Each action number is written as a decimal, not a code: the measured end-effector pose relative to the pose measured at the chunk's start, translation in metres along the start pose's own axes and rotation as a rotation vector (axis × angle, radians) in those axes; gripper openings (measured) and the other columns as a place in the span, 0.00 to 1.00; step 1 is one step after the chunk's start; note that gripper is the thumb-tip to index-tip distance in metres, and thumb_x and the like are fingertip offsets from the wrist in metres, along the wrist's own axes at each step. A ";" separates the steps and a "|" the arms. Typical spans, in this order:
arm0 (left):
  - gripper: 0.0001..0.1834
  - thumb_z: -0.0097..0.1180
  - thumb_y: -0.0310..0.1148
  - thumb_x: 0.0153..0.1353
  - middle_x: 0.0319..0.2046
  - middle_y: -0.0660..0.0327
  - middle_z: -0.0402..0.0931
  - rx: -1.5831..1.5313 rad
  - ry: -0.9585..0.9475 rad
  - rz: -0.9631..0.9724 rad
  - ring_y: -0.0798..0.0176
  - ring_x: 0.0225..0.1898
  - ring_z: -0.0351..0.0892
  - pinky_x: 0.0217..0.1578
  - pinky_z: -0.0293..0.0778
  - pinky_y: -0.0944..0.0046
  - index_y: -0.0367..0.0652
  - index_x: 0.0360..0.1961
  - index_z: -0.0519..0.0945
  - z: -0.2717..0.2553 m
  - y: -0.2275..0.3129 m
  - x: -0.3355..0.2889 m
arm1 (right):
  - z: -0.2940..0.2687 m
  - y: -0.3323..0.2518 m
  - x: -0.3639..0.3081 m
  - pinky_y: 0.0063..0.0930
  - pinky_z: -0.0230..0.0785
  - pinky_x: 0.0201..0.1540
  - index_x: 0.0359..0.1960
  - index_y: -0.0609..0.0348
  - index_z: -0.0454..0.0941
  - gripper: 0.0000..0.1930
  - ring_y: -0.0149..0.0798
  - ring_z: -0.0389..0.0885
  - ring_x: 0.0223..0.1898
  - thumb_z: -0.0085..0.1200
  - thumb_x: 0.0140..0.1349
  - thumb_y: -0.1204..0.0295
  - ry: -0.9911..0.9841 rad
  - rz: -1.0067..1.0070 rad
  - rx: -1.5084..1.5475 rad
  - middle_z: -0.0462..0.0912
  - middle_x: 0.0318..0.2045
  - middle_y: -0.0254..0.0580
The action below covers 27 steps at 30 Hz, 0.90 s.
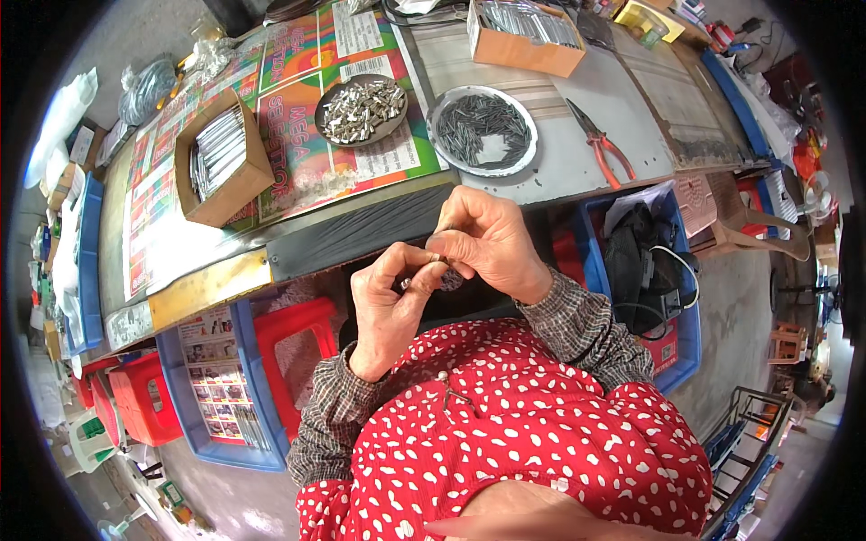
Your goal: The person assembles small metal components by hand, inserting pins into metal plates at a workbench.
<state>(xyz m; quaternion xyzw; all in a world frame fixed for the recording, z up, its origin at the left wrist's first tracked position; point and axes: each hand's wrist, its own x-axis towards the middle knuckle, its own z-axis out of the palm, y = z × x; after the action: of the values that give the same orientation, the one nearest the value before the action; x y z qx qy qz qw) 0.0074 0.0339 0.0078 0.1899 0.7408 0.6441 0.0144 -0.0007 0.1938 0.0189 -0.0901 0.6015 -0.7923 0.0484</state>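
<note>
My left hand [386, 298] and my right hand [494, 242] meet in front of the table's near edge, fingertips pinched together. A tiny light-coloured piece shows between them, too small to name, and some silvery bits show by the left fingers. On the table beyond lies a dark round dish [322, 115] of short silver metal pieces. To its right sits a white-rimmed bowl [437, 135] with many thin dark grey slivers. Pliers with red handles [606, 155] rest farther right, their jaws pointing away from me.
An open cardboard box [222, 213] of slim silvery rods stands at left, and another box [523, 54] at the back. Below the table are a blue crate [678, 347] with a black bag, a blue bin [229, 455] and red stools [298, 316].
</note>
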 end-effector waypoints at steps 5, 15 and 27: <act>0.06 0.60 0.19 0.51 0.19 0.61 0.75 0.249 0.074 0.131 0.72 0.20 0.72 0.23 0.68 0.73 0.35 0.27 0.73 0.004 0.001 0.003 | 0.009 0.006 0.000 0.11 0.58 0.16 0.23 0.60 0.66 0.12 0.16 0.66 0.17 0.58 0.58 0.73 0.065 -0.093 -0.042 0.73 0.18 0.29; 0.06 0.59 0.17 0.51 0.18 0.61 0.74 0.202 0.075 0.099 0.74 0.22 0.73 0.24 0.70 0.74 0.34 0.27 0.73 0.006 -0.001 0.001 | 0.004 -0.004 -0.001 0.12 0.61 0.20 0.23 0.60 0.67 0.12 0.16 0.67 0.21 0.60 0.56 0.73 0.074 0.024 -0.005 0.73 0.19 0.27; 0.06 0.59 0.20 0.53 0.18 0.62 0.73 0.262 0.166 0.173 0.75 0.21 0.72 0.24 0.69 0.73 0.35 0.26 0.73 0.010 -0.008 0.000 | 0.010 0.003 -0.001 0.13 0.62 0.19 0.23 0.60 0.67 0.12 0.17 0.69 0.20 0.59 0.57 0.73 0.153 -0.093 -0.100 0.74 0.19 0.29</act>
<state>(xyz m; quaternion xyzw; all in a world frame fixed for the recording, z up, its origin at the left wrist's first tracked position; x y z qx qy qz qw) 0.0077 0.0424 -0.0010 0.1992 0.7979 0.5545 -0.1270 0.0018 0.1840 0.0183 -0.0597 0.6375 -0.7671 -0.0391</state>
